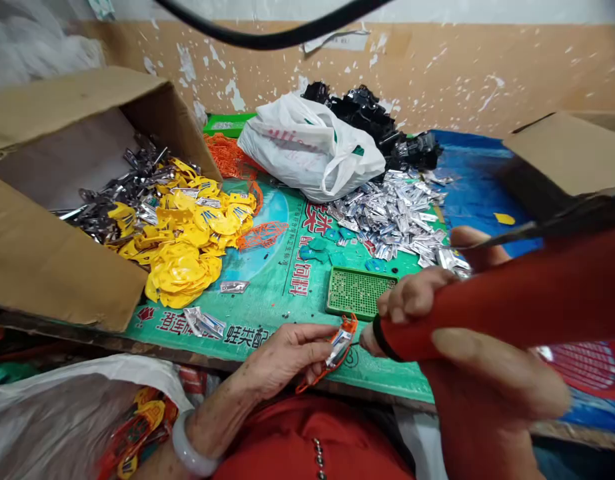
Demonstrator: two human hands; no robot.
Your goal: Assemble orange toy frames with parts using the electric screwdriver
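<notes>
Near the table's front edge, my left hand (287, 357) pinches an orange plastic part (348, 327) with a silver piece (340, 347) lying on it. My right hand (487, 373) is wrapped round a red electric screwdriver (517, 293), blurred and close to the camera. Its narrow tip points left at the orange part; whether the two touch I cannot tell. Just beyond them lies a green perforated tray (360, 293) holding small bits, perhaps screws.
An open cardboard box (62, 260) on the left spills yellow parts (187, 267) and dark metal pieces. Behind are a white plastic bag (307, 150), silver pieces (387, 207) and black parts (367, 120). A red basket (587, 367) sits at right; a black cable (267, 37) hangs overhead.
</notes>
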